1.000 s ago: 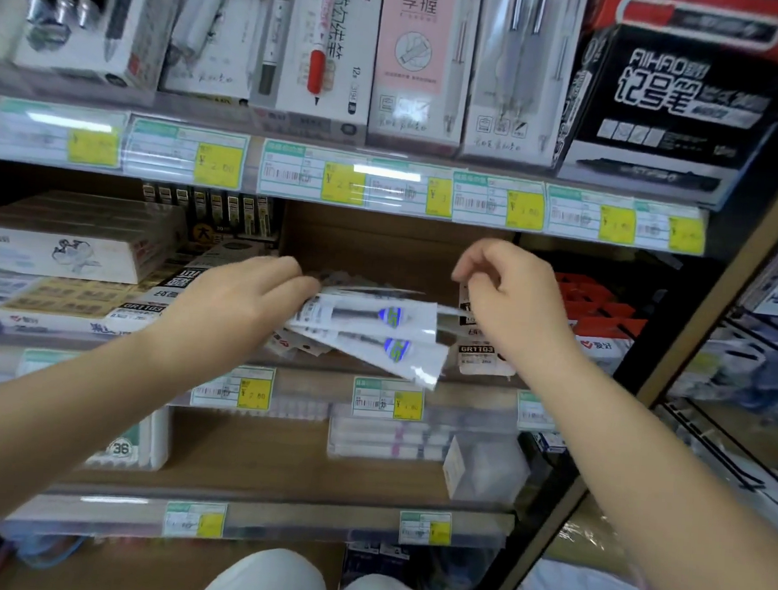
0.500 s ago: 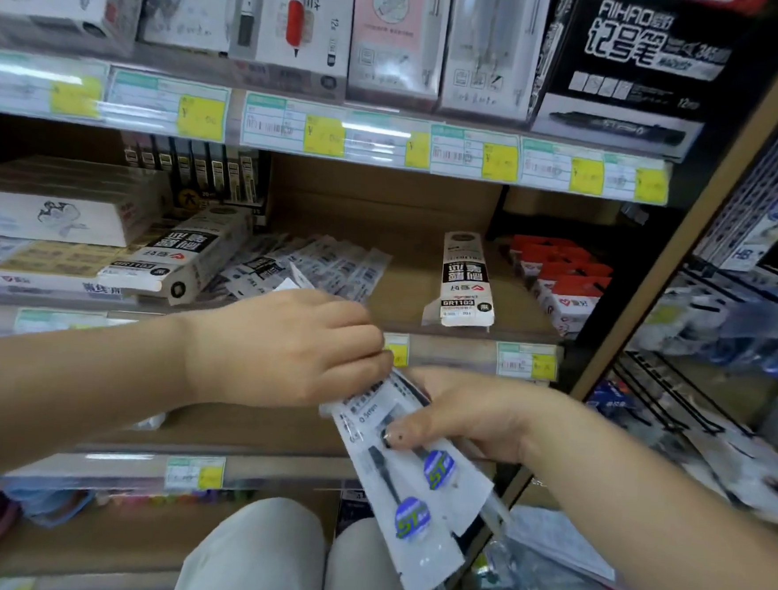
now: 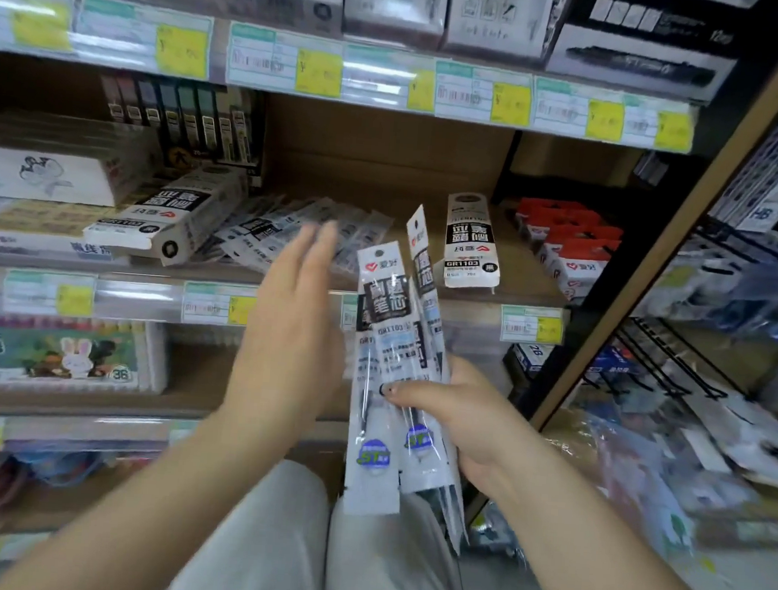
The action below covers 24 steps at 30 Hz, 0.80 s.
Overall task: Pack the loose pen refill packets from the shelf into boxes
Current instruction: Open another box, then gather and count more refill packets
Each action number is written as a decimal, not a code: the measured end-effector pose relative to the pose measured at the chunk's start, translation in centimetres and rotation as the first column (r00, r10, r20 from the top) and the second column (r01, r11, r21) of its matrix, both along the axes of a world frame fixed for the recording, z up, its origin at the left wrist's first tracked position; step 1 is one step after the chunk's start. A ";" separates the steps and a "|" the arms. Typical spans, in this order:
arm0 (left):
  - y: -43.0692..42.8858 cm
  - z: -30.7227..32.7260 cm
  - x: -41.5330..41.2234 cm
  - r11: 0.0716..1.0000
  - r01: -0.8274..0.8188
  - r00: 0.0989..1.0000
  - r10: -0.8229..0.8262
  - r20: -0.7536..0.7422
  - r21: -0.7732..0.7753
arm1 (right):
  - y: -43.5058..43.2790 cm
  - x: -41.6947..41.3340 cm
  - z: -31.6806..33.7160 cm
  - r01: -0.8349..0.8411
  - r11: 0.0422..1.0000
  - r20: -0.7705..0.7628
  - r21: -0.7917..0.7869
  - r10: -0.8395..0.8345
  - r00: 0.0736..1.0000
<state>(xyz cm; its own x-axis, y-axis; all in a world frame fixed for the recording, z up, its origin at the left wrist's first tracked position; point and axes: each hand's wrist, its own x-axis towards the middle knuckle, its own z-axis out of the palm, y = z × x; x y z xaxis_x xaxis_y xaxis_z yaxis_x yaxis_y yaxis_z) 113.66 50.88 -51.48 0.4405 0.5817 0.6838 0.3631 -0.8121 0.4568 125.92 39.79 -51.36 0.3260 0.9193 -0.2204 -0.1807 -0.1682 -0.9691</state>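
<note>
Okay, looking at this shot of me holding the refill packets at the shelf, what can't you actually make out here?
Head view only:
- How many held packets: they overlap in the right hand.
- Loose packets on the shelf: count and print lost to motion blur, partly behind the left hand.
- Price tags: blurred.
- Top-shelf boxes: cut off by the frame's upper edge.

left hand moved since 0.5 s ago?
Yes. The left hand let go of the packets and opened, now reaching up toward the shelf edge.

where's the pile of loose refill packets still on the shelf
On the middle shelf, left of centre: the loose packets lie fanned between the tilted refill box and the upright refill box.
</note>
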 end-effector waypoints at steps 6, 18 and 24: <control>-4.0 -2.0 1.0 0.073 0.603 0.795 0.027 0.606 -0.794 | 0.5 -0.9 -0.6 0.049 0.994 0.047 0.098 -0.054 0.997; -5.9 -2.5 1.1 0.284 0.634 0.692 0.208 0.691 -0.720 | -0.3 -2.8 -2.0 0.183 0.960 0.094 0.212 -0.206 0.974; -5.5 -2.8 0.5 0.298 0.643 0.666 0.240 0.707 -0.706 | -0.4 -2.8 -1.9 0.160 0.953 0.069 0.258 -0.183 0.981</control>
